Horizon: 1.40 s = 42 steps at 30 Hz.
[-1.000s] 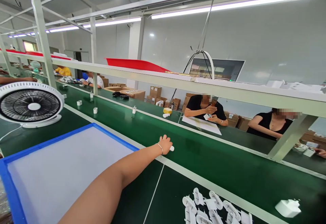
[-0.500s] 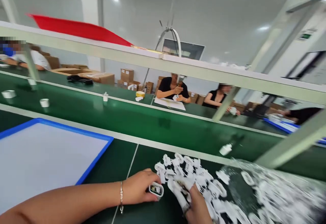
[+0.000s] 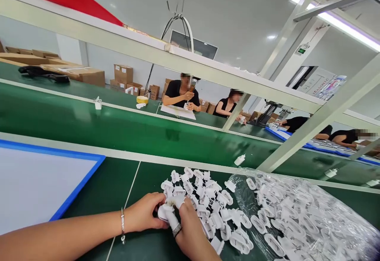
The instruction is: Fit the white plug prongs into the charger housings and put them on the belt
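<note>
L hand [image 3: 143,212] and R hand [image 3: 190,229] pinch white moulded plastic part [image 3: 166,213] between them, above green belt table [image 3: 101,186]. Loose white plastic parts [image 3: 204,209] lie just right of R hand, apparently for reach; clear plastic bag [image 3: 299,217] further right.

A white plastic part [image 3: 165,212] is gripped by the left hand [image 3: 143,212] and right hand [image 3: 190,229] over a green conveyor belt [image 3: 101,186], beside a loose pile of like parts [image 3: 204,209]; a clear plastic bag [image 3: 297,213] of them is laid alongside, co-workers [image 3: 181,95] seated beyond.
</note>
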Each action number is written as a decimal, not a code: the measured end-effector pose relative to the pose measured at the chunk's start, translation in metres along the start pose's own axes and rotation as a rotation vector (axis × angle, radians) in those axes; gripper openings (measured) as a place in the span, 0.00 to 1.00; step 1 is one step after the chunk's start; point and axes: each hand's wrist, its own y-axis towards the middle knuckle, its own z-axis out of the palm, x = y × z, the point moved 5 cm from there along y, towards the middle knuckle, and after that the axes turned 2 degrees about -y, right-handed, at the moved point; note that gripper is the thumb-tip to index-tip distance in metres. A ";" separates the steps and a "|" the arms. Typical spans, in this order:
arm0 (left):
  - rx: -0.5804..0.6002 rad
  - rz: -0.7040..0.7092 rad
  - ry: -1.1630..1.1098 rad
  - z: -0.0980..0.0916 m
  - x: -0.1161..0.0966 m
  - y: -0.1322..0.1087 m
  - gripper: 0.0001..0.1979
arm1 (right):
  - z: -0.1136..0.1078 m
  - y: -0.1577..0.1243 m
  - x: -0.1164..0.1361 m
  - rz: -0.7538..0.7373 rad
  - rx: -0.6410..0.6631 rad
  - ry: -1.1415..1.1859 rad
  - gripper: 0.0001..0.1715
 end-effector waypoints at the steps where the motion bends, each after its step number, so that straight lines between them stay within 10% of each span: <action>1: 0.001 -0.008 0.003 0.000 0.000 0.000 0.14 | 0.001 -0.001 -0.002 -0.001 0.004 -0.028 0.19; 17: -0.033 0.004 0.092 -0.002 -0.002 -0.003 0.12 | 0.009 0.002 -0.001 0.089 0.253 -0.283 0.11; 26: -0.064 0.028 0.174 -0.004 -0.008 -0.008 0.10 | 0.011 -0.003 -0.003 0.030 0.128 -0.171 0.17; 29: -0.107 0.083 0.275 -0.037 -0.013 0.004 0.13 | -0.004 -0.003 -0.003 -0.028 0.076 -0.057 0.26; 36: -0.505 -0.197 0.570 -0.187 0.024 0.055 0.17 | -0.013 -0.004 -0.003 -0.055 -0.046 -0.180 0.26; 42: -0.609 -0.343 0.691 -0.214 0.048 0.056 0.25 | 0.002 -0.006 -0.016 0.012 0.076 -0.286 0.17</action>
